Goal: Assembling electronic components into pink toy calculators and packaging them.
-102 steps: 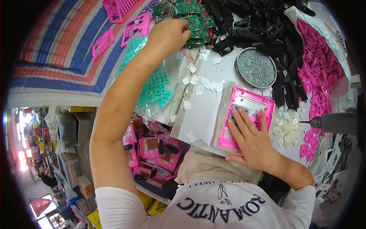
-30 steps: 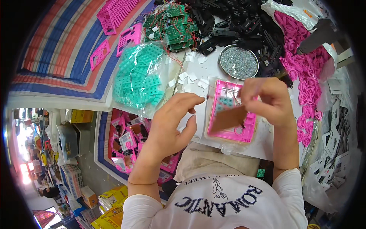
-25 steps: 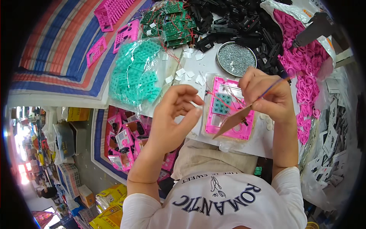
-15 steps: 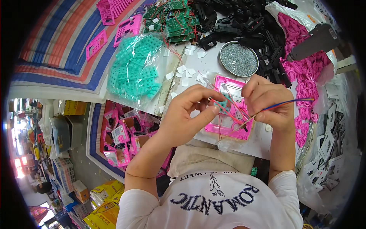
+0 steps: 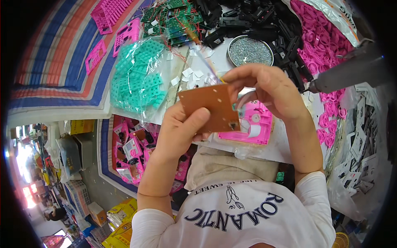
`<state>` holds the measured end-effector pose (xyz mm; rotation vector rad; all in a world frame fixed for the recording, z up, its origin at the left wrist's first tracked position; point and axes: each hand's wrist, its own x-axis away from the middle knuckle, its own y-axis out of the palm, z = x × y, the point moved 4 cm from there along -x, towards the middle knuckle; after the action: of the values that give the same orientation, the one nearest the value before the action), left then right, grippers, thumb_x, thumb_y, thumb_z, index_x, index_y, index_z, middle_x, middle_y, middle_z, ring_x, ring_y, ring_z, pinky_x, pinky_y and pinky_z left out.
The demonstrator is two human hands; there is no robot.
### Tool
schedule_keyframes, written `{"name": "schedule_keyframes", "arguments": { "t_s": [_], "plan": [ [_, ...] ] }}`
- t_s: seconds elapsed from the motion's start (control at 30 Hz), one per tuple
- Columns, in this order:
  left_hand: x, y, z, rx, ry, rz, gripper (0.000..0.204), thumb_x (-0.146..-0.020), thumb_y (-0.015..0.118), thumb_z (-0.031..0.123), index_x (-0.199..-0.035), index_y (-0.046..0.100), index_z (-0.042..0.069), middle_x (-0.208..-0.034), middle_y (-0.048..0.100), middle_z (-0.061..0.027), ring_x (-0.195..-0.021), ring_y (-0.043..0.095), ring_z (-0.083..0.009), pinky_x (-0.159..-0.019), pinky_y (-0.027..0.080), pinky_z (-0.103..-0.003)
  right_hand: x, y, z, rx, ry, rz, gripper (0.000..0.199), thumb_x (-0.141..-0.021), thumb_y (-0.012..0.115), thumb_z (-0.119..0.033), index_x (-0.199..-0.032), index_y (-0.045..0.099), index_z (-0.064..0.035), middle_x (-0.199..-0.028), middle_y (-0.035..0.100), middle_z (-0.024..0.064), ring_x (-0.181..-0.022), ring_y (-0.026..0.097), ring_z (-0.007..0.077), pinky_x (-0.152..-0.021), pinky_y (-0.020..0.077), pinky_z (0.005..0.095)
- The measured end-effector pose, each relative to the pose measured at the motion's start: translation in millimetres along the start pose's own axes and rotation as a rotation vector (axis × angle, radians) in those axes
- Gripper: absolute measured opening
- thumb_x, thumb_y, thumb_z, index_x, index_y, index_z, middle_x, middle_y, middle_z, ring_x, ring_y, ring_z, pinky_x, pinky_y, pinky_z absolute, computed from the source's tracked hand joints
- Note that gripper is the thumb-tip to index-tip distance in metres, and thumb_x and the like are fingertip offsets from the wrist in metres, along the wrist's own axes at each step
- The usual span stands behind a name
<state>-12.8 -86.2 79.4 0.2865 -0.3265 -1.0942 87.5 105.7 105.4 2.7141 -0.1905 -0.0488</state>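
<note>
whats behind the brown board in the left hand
Past the brown board, part of the pink case shows at lower right and paper scraps above. Hidden: the board's far side, most fingers of the left hand, and part of the case.

My white worktop [image 5: 282,143] carries a clear bag [image 5: 166,69] of teal pads [image 5: 138,74], green circuit boards [image 5: 175,27], black parts [image 5: 264,29], white squares [image 5: 188,73], 1 round dish [image 5: 228,53] of grey bits [image 5: 251,50], pink loops [image 5: 326,120] and a wrapped pad [image 5: 240,144] under 1 pink casing [image 5: 265,120].

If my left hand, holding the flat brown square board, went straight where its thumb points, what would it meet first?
Probably your bare right hand, just past the flat brown square board in your left hand, though depth is unclear.
</note>
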Motion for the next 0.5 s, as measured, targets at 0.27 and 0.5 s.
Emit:
{"name": "schedule_keyframes", "arguments": {
  "t_s": [0.27,0.5],
  "plan": [
    [0.0,-12.4,-14.7,0.172,0.046,0.139,0.032,-0.105,0.062,0.026,-0.128,0.062,0.004,-0.097,0.073,-0.0102,-0.062,0.060,-0.0105,-0.050,0.041,-0.020,10.8,3.3,9.8,0.356,-0.166,0.042,0.038,-0.090,0.077,-0.013,-0.124,0.069,0.0011,-0.102,0.071,0.0086,-0.092,0.067,0.0120,-0.075,0.0553,0.0267],
    [-3.8,-6.9,-17.5,0.247,0.033,0.133,0.034,-0.104,0.062,0.027,-0.131,0.058,0.005,-0.097,0.073,-0.0103,-0.061,0.061,-0.0117,-0.050,0.042,-0.021,4.2,-1.5,12.5,0.474,-0.312,-0.028,0.018,-0.095,0.071,-0.007,-0.111,0.068,-0.0001,-0.101,0.071,0.0061,-0.091,0.066,0.0109,-0.077,0.0539,0.0271]
  ]
}}
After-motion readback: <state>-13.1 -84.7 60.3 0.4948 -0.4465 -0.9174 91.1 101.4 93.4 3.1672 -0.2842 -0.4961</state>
